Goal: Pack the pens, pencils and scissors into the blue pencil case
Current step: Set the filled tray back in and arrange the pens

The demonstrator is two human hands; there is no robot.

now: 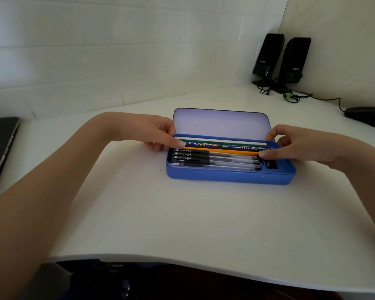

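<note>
Both forearms reach mid-frame: left hand [158, 135] & right hand [290, 144] each pinch an end of the orange pencil [221, 150] – prob. seating it flat beside the pens [214, 159] inside the open blue pencil case [230, 176] on the surface [182, 213]. Scissors not clearly visible.

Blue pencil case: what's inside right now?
Blue pencil case holds black-capped pens, an orange pencil and patterned pencils. Both hands' fingers cover the pencil ends; scissors not discernible.
</note>
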